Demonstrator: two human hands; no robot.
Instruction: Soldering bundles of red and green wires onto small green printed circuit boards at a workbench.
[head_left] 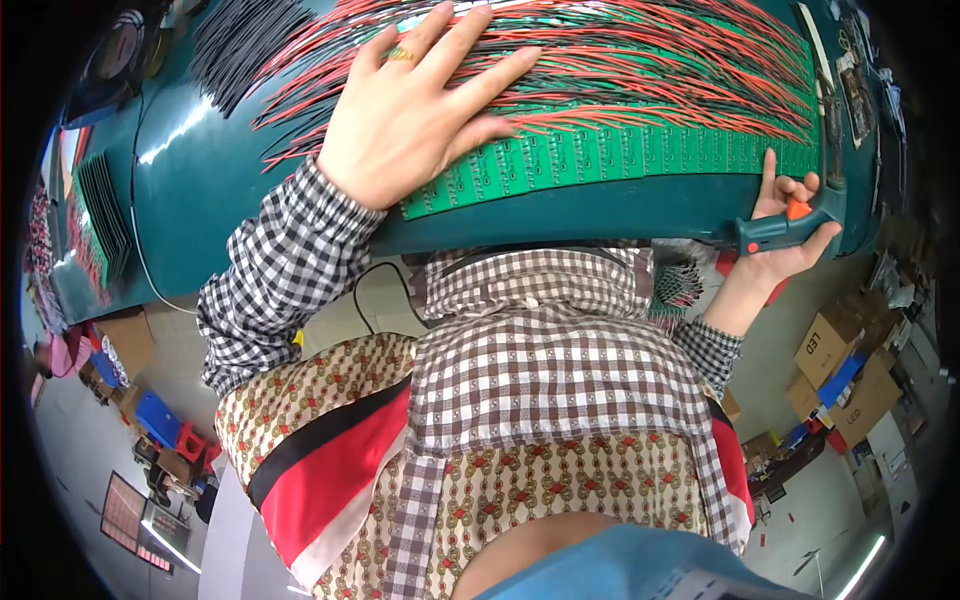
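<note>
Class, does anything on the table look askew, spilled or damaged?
Nothing stands out. The boards line up evenly, red and black wires fan across them under the left hand, and the right hand holds a tool.

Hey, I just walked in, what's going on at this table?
Someone's left hand is spread over red and black wires that lie across a row of green circuit boards on the table. The right hand holds a green handheld tool with an orange trigger, by the table's front edge. A bundle of black wires lies further left.
</note>
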